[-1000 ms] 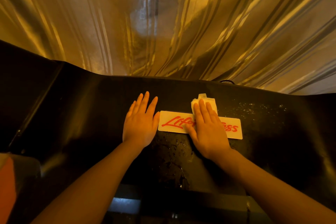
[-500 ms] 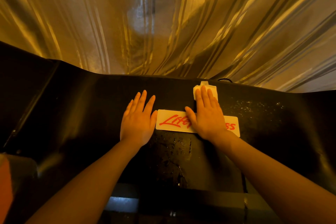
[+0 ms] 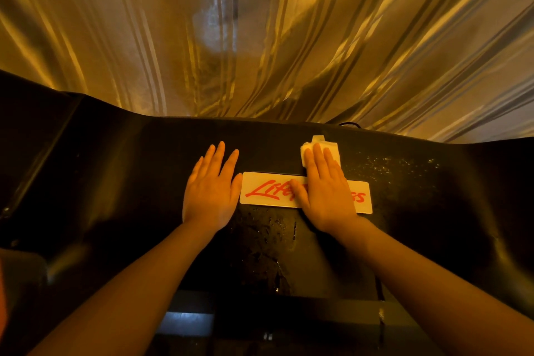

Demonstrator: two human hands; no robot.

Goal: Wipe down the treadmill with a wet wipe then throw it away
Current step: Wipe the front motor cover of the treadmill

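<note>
Glossy wet black plastic treadmill cover (image 3: 115,182), soft white wipe (image 3: 332,149)

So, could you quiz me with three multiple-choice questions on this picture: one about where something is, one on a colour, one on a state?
1. Where is the wipe?
A. under the right hand's fingers
B. under the left hand
C. on the curtain

2. What colour is the lettering on the label?
A. blue
B. red
C. green

3. How is the left hand?
A. clenched
B. flat, fingers straight
C. pinching the wipe

Answers:
1 A, the wipe pokes out beyond those fingers.
2 B, red script on white.
3 B, the palm lies flat on the black cover.
</note>
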